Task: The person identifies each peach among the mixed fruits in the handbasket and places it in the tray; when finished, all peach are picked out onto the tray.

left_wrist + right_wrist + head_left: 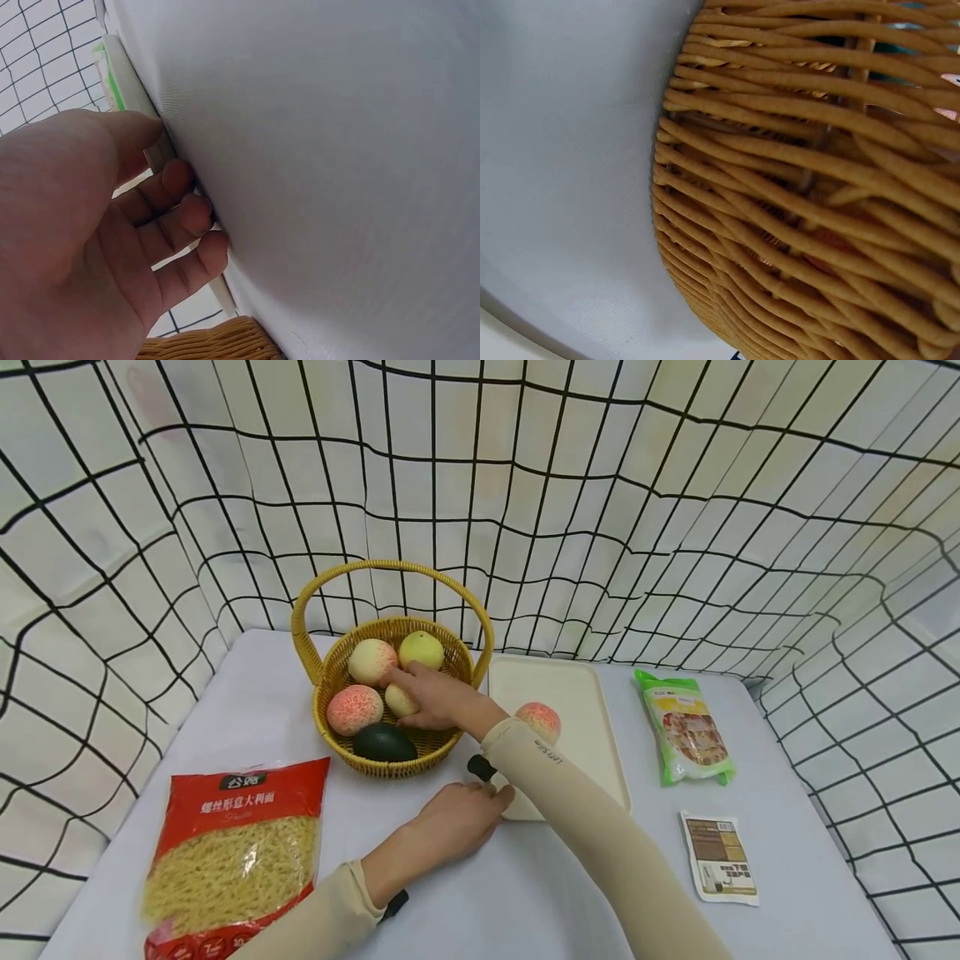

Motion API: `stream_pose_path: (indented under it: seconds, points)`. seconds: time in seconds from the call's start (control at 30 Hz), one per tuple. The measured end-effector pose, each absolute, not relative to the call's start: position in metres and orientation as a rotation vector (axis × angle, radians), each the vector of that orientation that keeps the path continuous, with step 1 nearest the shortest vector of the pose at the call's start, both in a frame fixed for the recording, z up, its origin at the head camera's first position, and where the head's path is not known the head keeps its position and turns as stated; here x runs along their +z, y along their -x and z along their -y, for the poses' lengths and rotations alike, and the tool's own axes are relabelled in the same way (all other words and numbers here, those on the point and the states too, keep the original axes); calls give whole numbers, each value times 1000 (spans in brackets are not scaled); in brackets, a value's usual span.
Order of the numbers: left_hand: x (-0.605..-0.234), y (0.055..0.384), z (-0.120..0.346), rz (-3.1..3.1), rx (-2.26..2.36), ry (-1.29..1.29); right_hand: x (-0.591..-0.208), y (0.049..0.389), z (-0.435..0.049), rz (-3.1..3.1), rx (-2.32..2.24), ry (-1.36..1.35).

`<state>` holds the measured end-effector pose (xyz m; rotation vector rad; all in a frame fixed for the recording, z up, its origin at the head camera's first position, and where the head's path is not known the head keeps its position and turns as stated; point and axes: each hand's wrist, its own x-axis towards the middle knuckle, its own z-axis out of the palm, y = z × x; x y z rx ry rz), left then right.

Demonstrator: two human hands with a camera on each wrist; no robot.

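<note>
My right hand (438, 695) reaches into the yellow wicker basket (321, 697), thumb and fingers around a pale round fruit (401, 701), partly hidden by the hand. Around it in the basket lie a pink-speckled peach (355, 710), a paler peach (372, 662), a yellow-green apple (422, 650) and a dark green avocado (384, 742). Only the woven basket wall (780, 172) fills most of the right wrist view; the hand is out of that frame. My left hand (461, 817) rests low by the cream tray's near-left corner, its fingers (196, 215) loosely curled with nothing in them.
Another peach (539, 720) sits on the cream tray (588, 760), partly behind the right sleeve. A red pasta bag (236, 852) lies front left. At right are a green-edged food packet (686, 727) and a small brown-and-white sachet (720, 860). Black netting (525, 535) surrounds the table.
</note>
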<state>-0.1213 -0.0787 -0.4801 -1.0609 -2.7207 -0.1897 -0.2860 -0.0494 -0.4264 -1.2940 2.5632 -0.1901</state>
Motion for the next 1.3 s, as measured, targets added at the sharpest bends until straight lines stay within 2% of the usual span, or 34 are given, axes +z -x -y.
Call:
stream_pose_path:
  seconds: [1.3]
  points:
    - [-479, 122, 76, 2749, -132, 1047, -407, 273, 16, -2582, -370, 1424]
